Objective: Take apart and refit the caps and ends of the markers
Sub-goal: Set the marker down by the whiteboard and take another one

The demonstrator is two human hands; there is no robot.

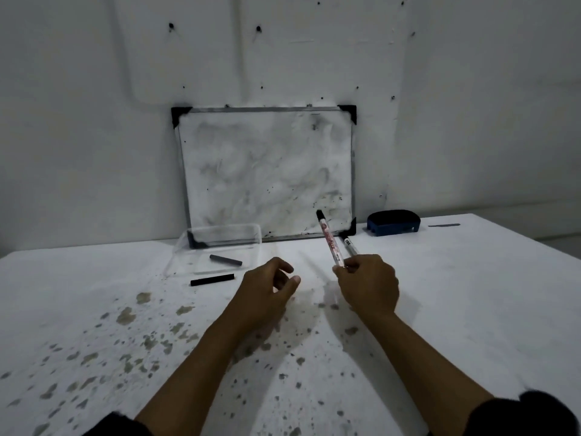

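My right hand [369, 283] grips two markers by their lower ends. One is a white marker with red print [330, 240], tilted up and to the left with its black tip uncovered. The second marker [350, 246], white with black lettering, sticks out just to its right. My left hand [270, 286] hovers a short way to the left, fingers curled and apart, holding nothing. A black cap [212, 279] lies on the table to the left of my left hand. A grey cap [225, 260] lies inside a clear plastic tray [188, 243].
A smudged whiteboard [267, 171] leans against the wall behind the tray. A blue eraser [393, 222] sits at the back right, with a dark mark [444, 225] beyond it. The white table [471, 294] is stained with grey blotches near me.
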